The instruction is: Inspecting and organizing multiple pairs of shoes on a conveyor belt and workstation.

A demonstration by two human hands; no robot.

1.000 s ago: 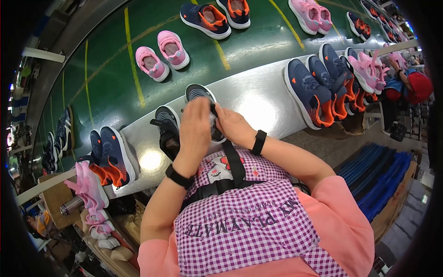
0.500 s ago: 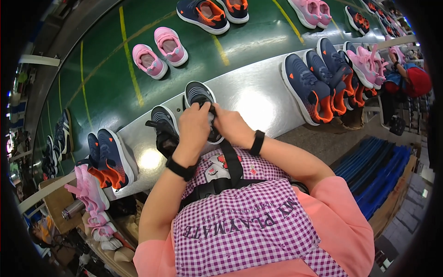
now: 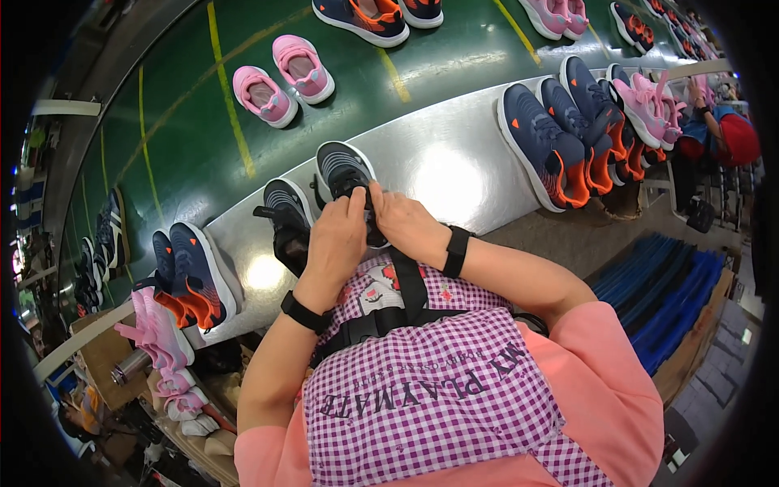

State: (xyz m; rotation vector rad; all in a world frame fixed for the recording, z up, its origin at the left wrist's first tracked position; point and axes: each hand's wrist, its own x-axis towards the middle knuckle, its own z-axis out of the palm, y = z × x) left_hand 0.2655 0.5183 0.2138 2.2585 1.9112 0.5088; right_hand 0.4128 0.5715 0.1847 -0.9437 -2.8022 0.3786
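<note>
A black-and-grey sneaker [image 3: 344, 161] with a white sole stands on the metal ledge in front of me, toe pointing away. My left hand [image 3: 337, 234] is closed at its opening, thumb and fingers pinching the upper around the tongue. On the shoe's right side my right hand [image 3: 406, 223] grips the collar with bent fingers. Both hands hide most of the opening, so exactly what part each pinches is unclear. Just left of my left hand rests the matching black sneaker [image 3: 287, 201], its strap sticking out to the side.
Beyond the metal ledge [image 3: 446, 174] runs a green conveyor belt [image 3: 182, 138] carrying pink sneakers [image 3: 303, 68] and navy-orange ones [image 3: 363, 21]. Navy sneakers [image 3: 531, 138] crowd the ledge at right; another navy pair [image 3: 195, 272] stands at left. Blue strips [image 3: 661, 300] lie in a box at right.
Both hands stay on the black sneaker and have shifted slightly; its toe sits a little further left in view. The pink pair on the belt appears slightly higher.
</note>
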